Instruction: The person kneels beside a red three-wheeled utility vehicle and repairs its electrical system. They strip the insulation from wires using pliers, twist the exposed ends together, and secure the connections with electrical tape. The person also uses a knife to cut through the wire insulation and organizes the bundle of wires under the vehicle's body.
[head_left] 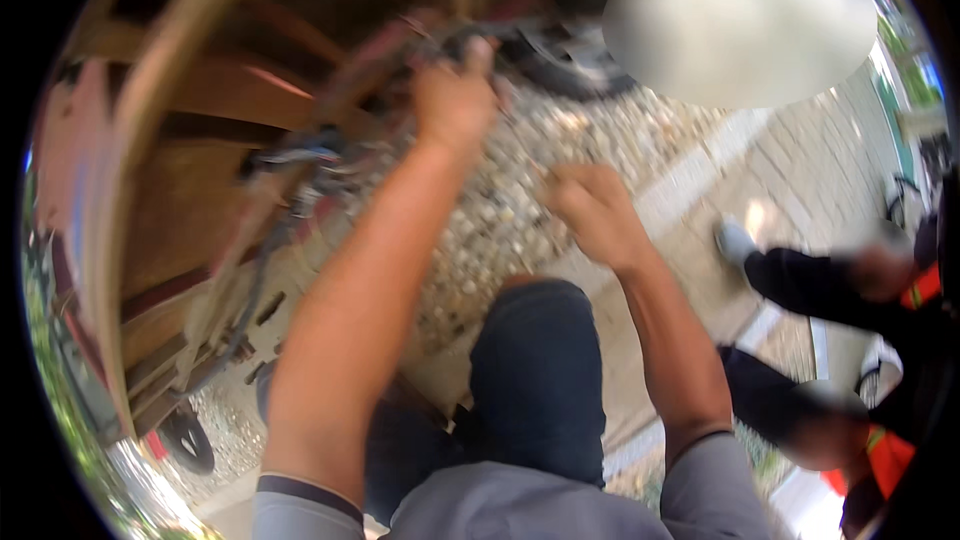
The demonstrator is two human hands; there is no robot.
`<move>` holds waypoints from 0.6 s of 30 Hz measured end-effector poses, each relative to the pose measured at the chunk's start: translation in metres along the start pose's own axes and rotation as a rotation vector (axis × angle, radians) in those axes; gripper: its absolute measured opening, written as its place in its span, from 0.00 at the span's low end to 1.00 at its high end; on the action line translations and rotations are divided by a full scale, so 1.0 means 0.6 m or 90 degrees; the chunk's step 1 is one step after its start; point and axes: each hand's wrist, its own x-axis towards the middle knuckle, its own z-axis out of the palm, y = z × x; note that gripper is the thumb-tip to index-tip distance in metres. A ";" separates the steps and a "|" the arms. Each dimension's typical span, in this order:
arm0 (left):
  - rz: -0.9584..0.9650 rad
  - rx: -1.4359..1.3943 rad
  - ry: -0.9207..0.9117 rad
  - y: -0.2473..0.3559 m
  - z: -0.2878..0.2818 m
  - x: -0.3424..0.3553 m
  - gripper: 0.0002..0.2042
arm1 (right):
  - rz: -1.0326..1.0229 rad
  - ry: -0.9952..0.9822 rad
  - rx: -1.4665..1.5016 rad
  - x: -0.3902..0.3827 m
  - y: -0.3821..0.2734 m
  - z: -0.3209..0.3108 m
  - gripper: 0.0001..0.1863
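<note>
Seen from above, the person sits astride a wooden cargo tricycle (150,190) over gravel ground (500,210). The left hand (455,90) is curled tight around the dark handlebar grip (470,40), ahead and upper centre. The right hand (590,205) hangs loosely curled just beside the raised knee (535,340), seemingly empty. Judged as settling onto the handlebar; next the free hand would need its own grip. A second person's dark sleeve (800,285) is at right.

Two bare forearms, left hand (455,90) and right hand (592,205) uncovered. Short grey sleeves (300,515) edged with a dark band. Grey shirt front below. Dark blue jeans (540,370) over a raised knee.
</note>
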 end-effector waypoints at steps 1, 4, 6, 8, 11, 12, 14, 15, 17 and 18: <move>-0.028 -0.003 -0.016 0.005 -0.004 0.002 0.20 | -0.016 -0.014 0.000 0.012 -0.001 -0.003 0.16; -0.244 -0.446 -0.138 0.010 -0.059 -0.003 0.20 | -0.006 -0.013 0.007 0.024 0.013 -0.011 0.17; -0.214 -0.497 -0.193 0.024 -0.070 -0.039 0.23 | 0.043 -0.040 -0.037 0.005 0.000 -0.037 0.17; -0.216 -0.523 -0.173 0.043 -0.077 -0.067 0.23 | -0.038 -0.030 -0.055 -0.013 0.006 -0.027 0.19; -0.178 -0.485 -0.188 -0.002 -0.130 -0.059 0.24 | 0.030 -0.058 -0.104 -0.055 0.055 -0.024 0.21; -0.185 -0.445 -0.142 -0.009 -0.131 -0.070 0.24 | 0.087 -0.075 -0.121 -0.069 0.069 -0.030 0.22; -0.175 -0.376 -0.089 -0.002 -0.140 -0.102 0.25 | 0.308 -0.073 -0.157 -0.134 0.136 -0.036 0.22; -0.168 -0.346 -0.086 -0.007 -0.144 -0.117 0.26 | 0.415 -0.065 -0.198 -0.195 0.204 -0.023 0.22; -0.111 -0.267 -0.040 -0.016 -0.147 -0.147 0.25 | 0.473 -0.142 -0.445 -0.343 0.325 0.031 0.21; -0.064 -0.231 -0.007 -0.033 -0.163 -0.146 0.22 | 0.529 -0.150 -0.435 -0.402 0.329 0.067 0.24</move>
